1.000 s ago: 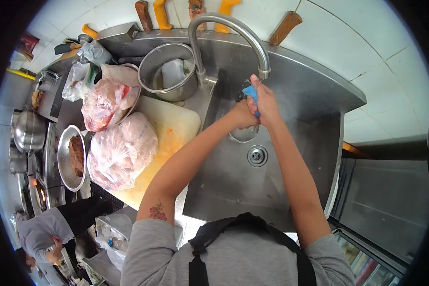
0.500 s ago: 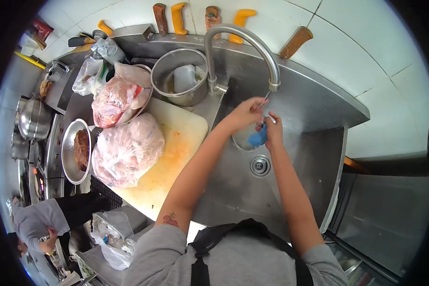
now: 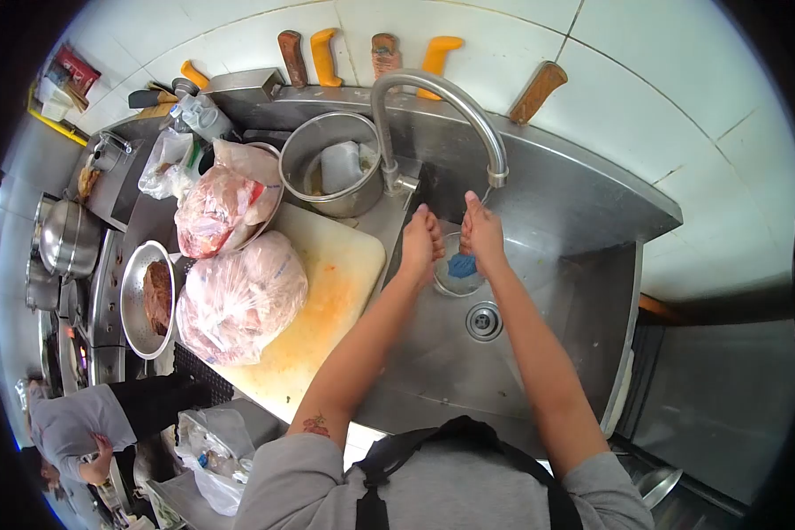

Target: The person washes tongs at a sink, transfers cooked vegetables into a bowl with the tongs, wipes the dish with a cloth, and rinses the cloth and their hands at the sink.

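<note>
My left hand is raised over the left side of the sink, its fingers curled in and nothing showing in them. Close by on the right, my right hand is also curled, thumb up, just below the spout of the faucet. A small gap separates the two hands. Beneath them a round clear dish sits in the sink, partly hidden by my hands. A blue scrubbing pad shows in the dish, next to my right hand.
Left of the sink, a cutting board carries a large bag of meat. Behind it stand another bagged piece of meat and a steel pot. A colander holds dark meat. Knife handles line the wall. Another person stands at far left.
The blue scrubbing pad has left my right hand and is now in the dish. My hands have drawn apart, the left one moving left, and both have curled. The camera view has tilted slightly.
</note>
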Tool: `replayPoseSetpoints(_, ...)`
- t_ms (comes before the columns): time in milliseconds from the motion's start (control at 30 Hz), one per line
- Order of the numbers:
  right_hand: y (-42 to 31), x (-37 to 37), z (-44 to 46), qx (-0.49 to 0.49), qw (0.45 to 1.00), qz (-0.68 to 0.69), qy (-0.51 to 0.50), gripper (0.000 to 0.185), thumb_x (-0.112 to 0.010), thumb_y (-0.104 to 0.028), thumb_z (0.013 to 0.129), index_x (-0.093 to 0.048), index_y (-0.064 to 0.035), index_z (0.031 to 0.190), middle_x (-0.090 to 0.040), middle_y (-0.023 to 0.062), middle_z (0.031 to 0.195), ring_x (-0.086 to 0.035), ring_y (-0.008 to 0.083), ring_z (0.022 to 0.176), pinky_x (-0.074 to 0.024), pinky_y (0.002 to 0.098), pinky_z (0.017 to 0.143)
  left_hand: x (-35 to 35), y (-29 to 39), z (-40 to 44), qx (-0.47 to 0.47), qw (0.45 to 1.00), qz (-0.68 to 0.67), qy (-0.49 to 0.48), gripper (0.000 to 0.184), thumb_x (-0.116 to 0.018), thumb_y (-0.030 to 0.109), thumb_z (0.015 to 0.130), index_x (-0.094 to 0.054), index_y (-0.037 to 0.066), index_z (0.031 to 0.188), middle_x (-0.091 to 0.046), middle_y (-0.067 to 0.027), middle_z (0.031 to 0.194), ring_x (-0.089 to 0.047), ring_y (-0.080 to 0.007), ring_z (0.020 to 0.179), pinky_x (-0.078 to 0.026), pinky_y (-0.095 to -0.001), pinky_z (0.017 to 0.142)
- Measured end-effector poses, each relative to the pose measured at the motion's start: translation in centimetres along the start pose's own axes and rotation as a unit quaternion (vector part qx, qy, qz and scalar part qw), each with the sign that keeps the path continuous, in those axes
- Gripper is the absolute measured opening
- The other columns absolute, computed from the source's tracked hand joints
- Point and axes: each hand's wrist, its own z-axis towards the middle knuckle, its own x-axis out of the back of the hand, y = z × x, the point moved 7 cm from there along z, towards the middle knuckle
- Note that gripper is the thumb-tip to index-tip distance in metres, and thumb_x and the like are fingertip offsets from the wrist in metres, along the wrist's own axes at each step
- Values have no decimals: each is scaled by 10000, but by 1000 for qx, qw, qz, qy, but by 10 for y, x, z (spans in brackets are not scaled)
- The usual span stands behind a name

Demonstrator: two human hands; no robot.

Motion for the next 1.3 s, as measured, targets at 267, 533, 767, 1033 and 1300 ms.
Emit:
replayPoseSetpoints(267, -12, -22, -6, 7, 995, 75, -70, 379, -458, -367, 907, -367, -131, 624, -327, -23, 479, -304, 83, 379, -267, 239, 362, 27, 29, 16, -87, 989, 58, 102, 172, -414, 254, 892, -487, 105, 847, -399, 21, 609, -342, -82, 471, -280, -240, 427)
replayPoseSetpoints(533, -30, -17, -9, 153, 986, 27, -65, 196, -454, -207, 866, -446, -102, 701, -403, -1, 540, -362, 84, 411, -309, 242, 371, 0, 66, 51, -114, 927, 356, 29, 351, -422, 301, 875, -600, 34, 1017, -601, -103, 797, -539, -181, 577, -457, -318, 500)
replayPoseSetpoints(767, -27, -24, -71, 351, 887, -301, 4, 46, -518, -50, 806, -521, -30, 847, -538, 49, 717, -539, 161, 646, -435, 289, 598, -21, -52, -64, 284, 931, 43, -224, 643, -440, 618, 845, -497, 84, 1198, -531, -139, 1191, -567, -256, 1018, -466, -369, 862)
replayPoseSetpoints(1033, 13, 1, -180, 420, 881, -202, 86, 140, -520, -108, 861, -490, -17, 963, -514, 53, 778, -524, 180, 720, -445, 310, 672, -35, -152, -70, 210, 920, -295, -149, 227, -673, 251, 818, -519, 84, 830, -548, -15, 755, -528, -104, 641, -467, -258, 549)
replayPoseSetpoints(1300, 2, 62, -143, 19, 976, 217, 6, 249, -479, -232, 930, -461, -67, 1117, -452, 1, 727, -482, 89, 683, -440, 269, 659, -119, 21, -198, -205, 960, 113, -151, 457, -600, 350, 868, -402, 110, 534, -424, -19, 533, -415, -120, 445, -356, -281, 414)
